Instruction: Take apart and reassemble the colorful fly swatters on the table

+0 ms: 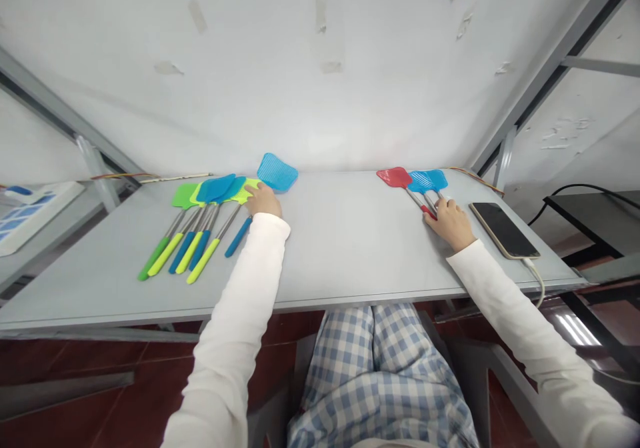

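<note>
My left hand [264, 200] is closed around the metal shaft of a blue fly swatter [277, 171], just below its head. The blue handle end comes out under my wrist. Left of that hand, several green, yellow and blue fly swatters [200, 238] lie in an overlapping row, handles toward me. On the right, my right hand [454, 227] has its fingers curled over the handles of a red fly swatter [395, 177] and blue fly swatters [429, 181]. Their heads fan out toward the wall; the hand hides most of the blue ones' handles.
The grey table [340, 255] ends against a white wall [320, 101] with tape scraps. A phone [505, 229] with a white charging cable [536, 278] lies right of my right hand. Metal frame posts stand at both sides. A power strip [37, 211] is at the far left.
</note>
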A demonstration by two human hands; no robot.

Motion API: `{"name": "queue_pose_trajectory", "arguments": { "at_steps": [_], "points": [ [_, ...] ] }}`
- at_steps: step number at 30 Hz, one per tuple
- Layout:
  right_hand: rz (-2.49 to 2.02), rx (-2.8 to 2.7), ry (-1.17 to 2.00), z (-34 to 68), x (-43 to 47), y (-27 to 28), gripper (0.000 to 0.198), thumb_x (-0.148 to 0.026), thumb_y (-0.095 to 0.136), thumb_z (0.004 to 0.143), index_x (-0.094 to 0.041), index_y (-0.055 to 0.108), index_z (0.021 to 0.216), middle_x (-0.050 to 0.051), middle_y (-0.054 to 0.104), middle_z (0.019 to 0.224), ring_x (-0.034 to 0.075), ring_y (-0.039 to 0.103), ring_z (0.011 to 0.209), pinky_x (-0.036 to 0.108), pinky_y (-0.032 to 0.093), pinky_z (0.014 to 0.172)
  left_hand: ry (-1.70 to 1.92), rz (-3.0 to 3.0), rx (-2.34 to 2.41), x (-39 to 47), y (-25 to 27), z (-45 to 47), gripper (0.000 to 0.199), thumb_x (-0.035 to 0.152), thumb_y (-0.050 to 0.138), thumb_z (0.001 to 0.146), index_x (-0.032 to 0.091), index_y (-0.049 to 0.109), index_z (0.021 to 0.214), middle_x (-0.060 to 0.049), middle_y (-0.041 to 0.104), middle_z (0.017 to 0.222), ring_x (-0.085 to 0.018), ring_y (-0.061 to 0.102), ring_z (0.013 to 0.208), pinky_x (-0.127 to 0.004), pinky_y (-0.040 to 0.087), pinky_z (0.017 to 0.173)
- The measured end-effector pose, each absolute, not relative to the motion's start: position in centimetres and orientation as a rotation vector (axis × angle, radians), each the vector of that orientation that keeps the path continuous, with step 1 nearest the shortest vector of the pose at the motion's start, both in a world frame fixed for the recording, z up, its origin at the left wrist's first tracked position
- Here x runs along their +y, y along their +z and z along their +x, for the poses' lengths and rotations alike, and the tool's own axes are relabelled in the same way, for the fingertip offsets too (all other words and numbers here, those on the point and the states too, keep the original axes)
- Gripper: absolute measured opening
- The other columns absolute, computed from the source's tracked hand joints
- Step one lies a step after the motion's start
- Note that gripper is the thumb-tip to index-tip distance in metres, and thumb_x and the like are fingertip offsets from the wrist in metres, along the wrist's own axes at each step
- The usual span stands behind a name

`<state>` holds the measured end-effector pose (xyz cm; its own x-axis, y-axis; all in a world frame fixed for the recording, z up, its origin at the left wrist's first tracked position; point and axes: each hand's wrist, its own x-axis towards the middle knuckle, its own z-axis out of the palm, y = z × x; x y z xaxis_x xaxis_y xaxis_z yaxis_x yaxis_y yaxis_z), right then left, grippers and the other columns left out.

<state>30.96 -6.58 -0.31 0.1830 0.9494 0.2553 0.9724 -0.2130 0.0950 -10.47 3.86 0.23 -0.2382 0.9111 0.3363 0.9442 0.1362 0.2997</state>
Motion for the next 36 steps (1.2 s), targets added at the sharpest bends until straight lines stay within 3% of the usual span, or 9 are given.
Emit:
{"name": "queue_pose_trajectory", "arguments": {
  "at_steps": [5,11,17,20,24,28,31,36],
  "points": [
    [-2.369,-1.859,-0.433,30.2,-7.0,0.2,0.039,-0.035,0.043,0.093,-0.007,0.05,0.118,0.021,0.059,0.108,0.031,0.058,0.097,0.035,0.04,0.076,-0.81,-2.07,-2.071,3.1,0.9,-6.4,0.04,0.005,0.037,0.085,0.01,0.052,0.123,-0.024,0.048,0.127,-0.029,0.064,0.104,-0.042,0.051,0.088],
    [-2.401,-1.897,-0.206,28.8,-6.7,1.3,0.033,-0.02,0.039,0.091,-0.007,0.05,0.12,0.021,0.061,0.11,0.029,0.059,0.101,0.034,0.042,0.075,-1.038,-2.329,-1.665,3.1,-0.9,-3.3,0.036,0.015,0.033,0.094,0.013,0.052,0.125,-0.018,0.052,0.118,-0.024,0.063,0.1,-0.037,0.052,0.086],
    [-2.499,-1.913,-0.047,28.6,-7.1,2.3,0.034,-0.025,0.042,0.092,-0.012,0.051,0.122,0.018,0.064,0.11,0.028,0.061,0.104,0.034,0.043,0.075,-1.117,-2.427,-1.239,2.9,-1.0,-2.3,0.037,0.025,0.032,0.1,0.017,0.049,0.131,-0.011,0.059,0.106,-0.018,0.059,0.101,-0.037,0.047,0.096],
    [-2.543,-1.854,-0.146,27.8,-8.3,2.9,0.034,-0.024,0.043,0.091,-0.008,0.052,0.12,0.02,0.065,0.104,0.031,0.063,0.1,0.036,0.044,0.075,-1.105,-2.44,-1.19,2.5,-0.6,-2.1,0.036,0.025,0.03,0.101,0.019,0.05,0.13,-0.01,0.06,0.108,-0.018,0.058,0.103,-0.038,0.047,0.097],
    [-1.995,-2.105,-0.39,24.0,-9.6,4.0,0.029,-0.025,0.039,0.093,-0.011,0.059,0.109,0.019,0.066,0.099,0.03,0.062,0.095,0.04,0.045,0.081,-0.983,-2.515,-1.198,1.8,-0.4,-1.6,0.035,0.028,0.031,0.101,0.019,0.054,0.126,-0.01,0.062,0.106,-0.019,0.059,0.102,-0.036,0.047,0.095],
    [-1.161,-2.445,-0.559,19.2,-7.6,3.4,0.04,-0.019,0.031,0.095,-0.02,0.057,0.126,0.013,0.061,0.123,0.027,0.051,0.124,0.043,0.039,0.103,-0.905,-2.529,-1.103,1.1,-0.6,-0.6,0.035,0.032,0.033,0.101,0.019,0.06,0.117,-0.009,0.065,0.097,-0.018,0.061,0.095,-0.03,0.047,0.087],
    [-1.075,-2.419,-0.694,17.8,-4.6,2.1,0.046,-0.013,0.028,0.095,-0.011,0.049,0.136,0.016,0.054,0.136,0.027,0.04,0.137,0.046,0.03,0.112,-0.831,-2.495,-1.106,0.8,-0.9,0.0,0.036,0.035,0.033,0.101,0.018,0.064,0.108,-0.009,0.066,0.092,-0.017,0.062,0.084,-0.028,0.046,0.075],
    [-1.254,-2.474,-0.754,20.0,-1.7,1.8,0.04,-0.01,0.027,0.097,-0.012,0.061,0.117,0.014,0.065,0.112,0.026,0.049,0.125,0.044,0.032,0.109,-0.843,-2.506,-1.282,1.3,-1.0,0.0,0.037,0.046,0.044,0.096,0.017,0.064,0.101,-0.008,0.065,0.093,-0.016,0.063,0.081,-0.026,0.043,0.066]
  ]
}}
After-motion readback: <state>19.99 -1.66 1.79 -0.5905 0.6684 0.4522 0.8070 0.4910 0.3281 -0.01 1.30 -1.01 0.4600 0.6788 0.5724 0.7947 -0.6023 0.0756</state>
